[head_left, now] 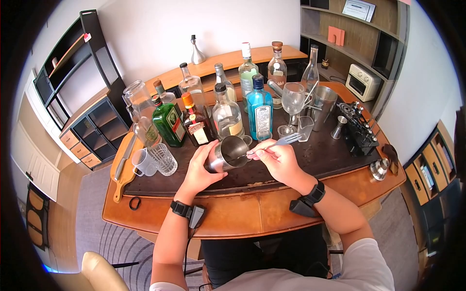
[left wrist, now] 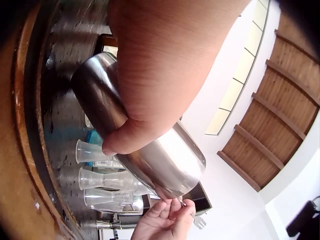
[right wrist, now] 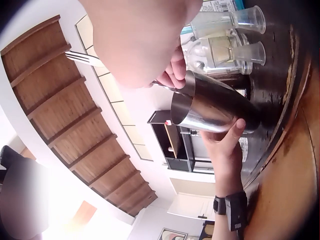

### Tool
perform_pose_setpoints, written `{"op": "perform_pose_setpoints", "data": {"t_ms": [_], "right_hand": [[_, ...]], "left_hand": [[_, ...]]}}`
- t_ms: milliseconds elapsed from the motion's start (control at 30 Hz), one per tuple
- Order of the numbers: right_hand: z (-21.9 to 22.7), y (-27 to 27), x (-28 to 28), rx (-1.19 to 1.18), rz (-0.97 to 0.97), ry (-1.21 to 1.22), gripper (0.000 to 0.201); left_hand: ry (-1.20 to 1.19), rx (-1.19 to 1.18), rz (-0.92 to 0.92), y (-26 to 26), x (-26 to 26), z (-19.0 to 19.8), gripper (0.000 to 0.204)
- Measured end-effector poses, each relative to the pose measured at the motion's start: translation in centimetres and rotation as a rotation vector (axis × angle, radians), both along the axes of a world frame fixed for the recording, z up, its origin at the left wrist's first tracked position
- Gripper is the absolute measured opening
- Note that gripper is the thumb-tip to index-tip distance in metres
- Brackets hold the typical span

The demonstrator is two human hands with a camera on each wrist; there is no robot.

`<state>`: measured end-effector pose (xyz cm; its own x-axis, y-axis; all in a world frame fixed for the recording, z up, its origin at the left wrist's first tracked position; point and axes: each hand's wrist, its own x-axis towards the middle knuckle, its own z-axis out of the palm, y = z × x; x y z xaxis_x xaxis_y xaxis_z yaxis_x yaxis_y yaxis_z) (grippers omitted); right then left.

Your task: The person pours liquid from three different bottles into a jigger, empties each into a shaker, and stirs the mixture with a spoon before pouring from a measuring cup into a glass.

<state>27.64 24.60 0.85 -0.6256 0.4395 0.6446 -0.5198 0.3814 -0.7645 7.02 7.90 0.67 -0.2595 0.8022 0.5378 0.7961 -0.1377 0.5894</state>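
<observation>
A steel shaker tin [head_left: 217, 163] leans with its mouth toward the right, and my left hand [head_left: 200, 169] grips it around the side. In the left wrist view the thumb lies along the wall of the tin [left wrist: 165, 155]. My right hand [head_left: 279, 164] pinches a bar spoon with a forked end [head_left: 290, 139]; the fork points up past the fingers. The spoon's other end reaches into the mouth of the tin [right wrist: 215, 107], where its tip is hidden. Just behind the tin stand a clear bottle [head_left: 226, 119] and a blue bottle [head_left: 261, 114].
More bottles, including a green one [head_left: 168, 125], crowd the back. A wine glass [head_left: 293, 97], mixing tin [head_left: 324, 106], jigger [head_left: 339, 127] and black machine [head_left: 359, 133] stand right. Left are a cut-glass tumbler [head_left: 164, 160], mug [head_left: 143, 162] and board [head_left: 125, 177] with a knife [head_left: 125, 157].
</observation>
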Motion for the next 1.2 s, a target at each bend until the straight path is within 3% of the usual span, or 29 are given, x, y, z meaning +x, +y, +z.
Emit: {"op": "perform_pose_setpoints", "data": {"t_ms": [67,267,367,467,567,667,767,967,1200], "right_hand": [[0.0,-0.2,-0.2,-0.041,0.010,0.040,0.012],[0.6,0.8,0.9,0.361,-0.238,-0.153,0.012],[0.6,0.8,0.9,0.319,-0.176,-0.101,0.012],[0.0,0.3,0.2,0.066,-0.024,-0.012,0.011],[0.1,0.0,0.0,0.010,-0.036,0.036,0.012],[0.9,0.5,0.6,0.256,-0.215,-0.044,0.013],[1.0,0.8,1.0,0.304,-0.248,-0.127,0.012],[0.5,-0.1,0.3,-0.003,-0.053,0.009,0.010],[0.6,1.0,0.8,0.341,-0.253,-0.057,0.010]], "left_hand": [[-0.002,-0.002,-0.002,0.0,0.1,0.0,0.095],[-0.048,-0.023,-0.008,0.0,-0.1,-0.1,0.097],[0.004,0.019,-0.009,0.0,-0.1,-0.1,0.095],[0.000,0.002,0.001,-0.1,-0.1,0.0,0.095],[0.002,0.014,-0.006,0.0,-0.2,-0.2,0.095],[-0.012,0.015,-0.002,-0.1,-0.1,0.0,0.095],[-0.005,0.018,-0.008,-0.1,-0.1,0.0,0.095],[0.002,0.010,-0.003,0.0,-0.2,0.0,0.095],[-0.005,0.013,-0.004,-0.1,-0.1,0.1,0.095]]}}
